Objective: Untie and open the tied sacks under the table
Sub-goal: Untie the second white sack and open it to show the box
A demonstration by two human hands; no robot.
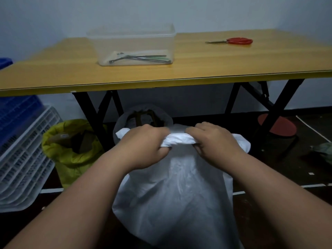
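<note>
A white woven sack (176, 198) stands on the floor in front of the table (53, 76). My left hand (143, 144) and my right hand (213, 139) both grip its rolled top edge, side by side, fingers curled under the roll. Behind it, under the table, a grey sack (118, 126) stands with its mouth open and rim rolled down. To the left a yellow-green sack (71, 155) also stands open, with dark contents showing.
On the table sit a clear plastic box (133, 45) with cable ties inside and red-handled scissors (233, 40). White and blue crates (23, 155) lean at the left. Black table legs (89, 112) flank the sacks. A red stool (276, 126) is at right.
</note>
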